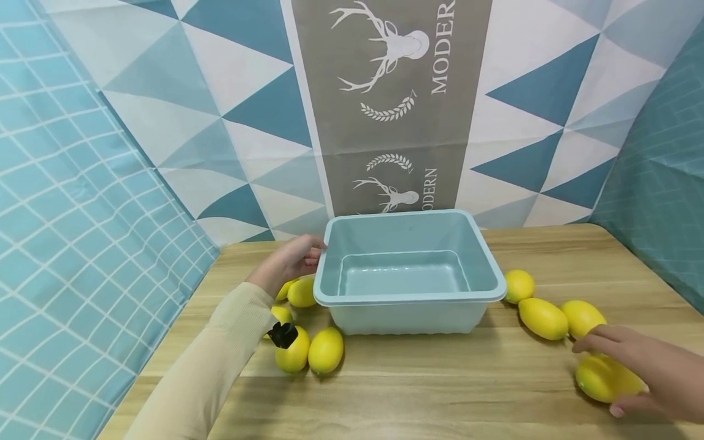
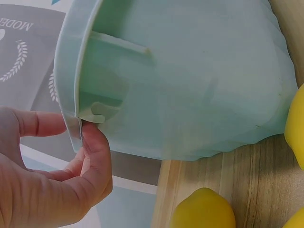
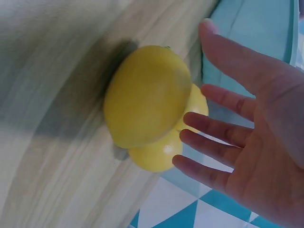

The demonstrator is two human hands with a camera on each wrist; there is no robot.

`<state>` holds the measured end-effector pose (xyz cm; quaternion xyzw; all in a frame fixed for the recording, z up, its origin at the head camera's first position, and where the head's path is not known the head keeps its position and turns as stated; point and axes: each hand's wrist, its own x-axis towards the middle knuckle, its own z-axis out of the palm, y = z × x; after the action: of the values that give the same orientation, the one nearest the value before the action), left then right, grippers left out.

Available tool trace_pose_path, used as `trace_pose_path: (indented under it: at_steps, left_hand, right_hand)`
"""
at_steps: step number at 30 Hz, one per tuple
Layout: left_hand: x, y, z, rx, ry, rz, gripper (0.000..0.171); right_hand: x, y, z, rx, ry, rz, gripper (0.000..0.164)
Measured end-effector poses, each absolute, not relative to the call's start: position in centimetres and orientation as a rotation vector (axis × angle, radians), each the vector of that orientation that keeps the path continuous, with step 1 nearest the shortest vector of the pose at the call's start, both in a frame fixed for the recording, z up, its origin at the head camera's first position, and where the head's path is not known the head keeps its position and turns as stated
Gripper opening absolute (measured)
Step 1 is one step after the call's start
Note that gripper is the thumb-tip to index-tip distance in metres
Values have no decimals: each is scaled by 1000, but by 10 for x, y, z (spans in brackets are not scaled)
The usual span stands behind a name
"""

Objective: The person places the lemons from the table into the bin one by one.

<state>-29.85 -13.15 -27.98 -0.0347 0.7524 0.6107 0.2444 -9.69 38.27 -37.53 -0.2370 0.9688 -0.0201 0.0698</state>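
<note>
A pale blue-green plastic basin [image 1: 409, 316] stands upright on the wooden table, its inside bare. My left hand [image 1: 299, 256] pinches the rim at its left end; in the left wrist view the thumb and fingers of this hand [image 2: 61, 175] grip the rim from both sides. At the right, my right hand [image 1: 654, 366] hovers over a lemon [image 1: 602, 377] with its fingers spread. The right wrist view shows that hand [image 3: 251, 123] apart from the nearest lemon [image 3: 147, 97], with nothing in its grasp.
Left of the basin lie several lemons [image 1: 326, 351], partly hidden by the sleeve [image 1: 231, 330]. More lemons [image 1: 543, 318] lie on the right, one [image 1: 519, 286] close against the basin's side. A patterned cloth [image 1: 385, 122] hangs behind the wooden table [image 1: 418, 391].
</note>
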Motion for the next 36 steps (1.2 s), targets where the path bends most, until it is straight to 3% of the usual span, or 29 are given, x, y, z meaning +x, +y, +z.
trace_pose_path:
  at_steps: [13,36]
  left_hand:
    - [-299,-138,-283,-91,2043,1693,12]
    - [-296,-134,-284,-65,2114,1645,18]
  right_hand:
    - [-91,376,-386,-833,2892,-111,81]
    - [-95,388,-414,-1223,3069,-82,68]
